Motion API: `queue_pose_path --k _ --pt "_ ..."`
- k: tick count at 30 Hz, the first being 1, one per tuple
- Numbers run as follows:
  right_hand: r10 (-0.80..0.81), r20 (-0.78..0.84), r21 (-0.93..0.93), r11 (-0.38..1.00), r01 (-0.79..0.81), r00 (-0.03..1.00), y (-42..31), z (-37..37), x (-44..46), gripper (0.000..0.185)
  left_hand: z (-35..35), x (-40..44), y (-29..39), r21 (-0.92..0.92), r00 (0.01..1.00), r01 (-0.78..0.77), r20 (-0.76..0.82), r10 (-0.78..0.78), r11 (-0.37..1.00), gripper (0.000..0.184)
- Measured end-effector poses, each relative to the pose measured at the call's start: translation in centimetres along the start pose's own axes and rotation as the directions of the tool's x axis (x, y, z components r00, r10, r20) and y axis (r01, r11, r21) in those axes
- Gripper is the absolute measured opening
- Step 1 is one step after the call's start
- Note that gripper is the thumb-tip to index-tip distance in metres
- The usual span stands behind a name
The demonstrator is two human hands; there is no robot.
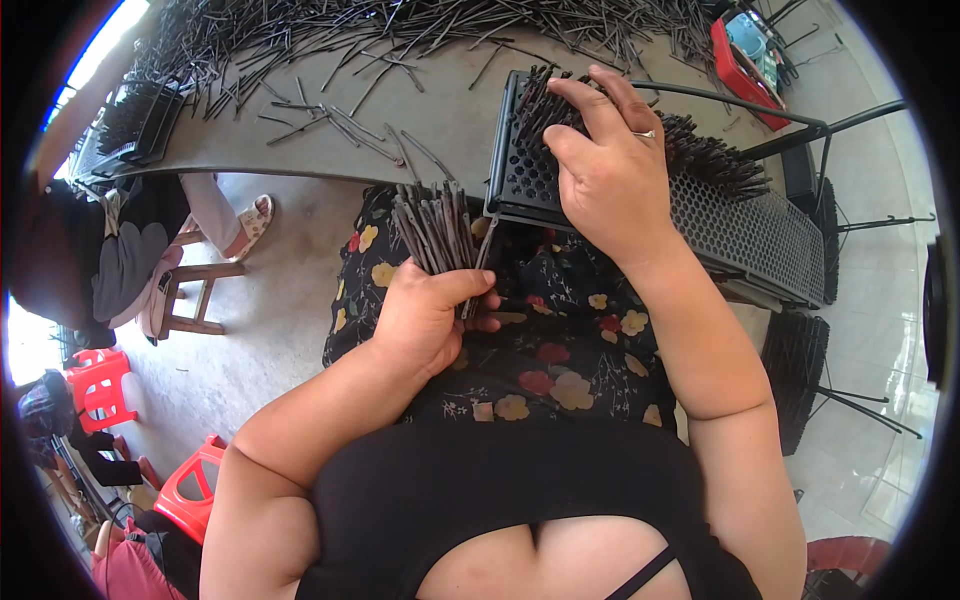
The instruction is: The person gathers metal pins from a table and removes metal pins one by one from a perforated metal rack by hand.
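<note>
My left hand [425,310] is closed round a bundle of thin dark sticks [437,225], held roughly upright above my lap. One stick at the bundle's right side leans away from the others. My right hand [615,165], with a ring on one finger, is over a black perforated rack [530,185]. Its thumb and fingers are apart, at the tops of dark sticks [540,100] standing in the rack's holes. I see no stick clearly held in it. More sticks [715,160] stand packed along the rack, partly behind my hand; bare holes show at its near left end.
Loose sticks [345,120] lie on the table [440,95], heaped thickly along its far side. Another filled rack [130,125] is at the left. A person sits near a wooden stool [195,300]. Red plastic stools [195,490] stand lower left. Metal frames [800,360] occupy the right.
</note>
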State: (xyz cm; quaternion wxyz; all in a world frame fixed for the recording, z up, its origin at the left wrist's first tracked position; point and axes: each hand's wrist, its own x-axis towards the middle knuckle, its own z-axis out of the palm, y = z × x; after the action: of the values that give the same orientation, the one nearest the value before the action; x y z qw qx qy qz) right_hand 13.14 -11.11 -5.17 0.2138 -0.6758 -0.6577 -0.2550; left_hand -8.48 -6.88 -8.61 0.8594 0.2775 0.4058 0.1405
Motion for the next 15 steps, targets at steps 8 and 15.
queue_pose_path --k 8,15 --pt "-0.089 -0.034 0.011 0.996 0.089 0.995 0.5 0.1 0.2 0.01 -0.3 0.2 -0.4 -0.001 0.997 -0.078 0.009 0.078 0.997 0.017" --pt "-0.227 -0.029 0.066 0.971 0.229 0.973 1.8 -0.4 0.5 0.01 -1.2 -0.7 1.3 -0.068 0.988 -0.069 0.131 0.078 0.995 0.037"
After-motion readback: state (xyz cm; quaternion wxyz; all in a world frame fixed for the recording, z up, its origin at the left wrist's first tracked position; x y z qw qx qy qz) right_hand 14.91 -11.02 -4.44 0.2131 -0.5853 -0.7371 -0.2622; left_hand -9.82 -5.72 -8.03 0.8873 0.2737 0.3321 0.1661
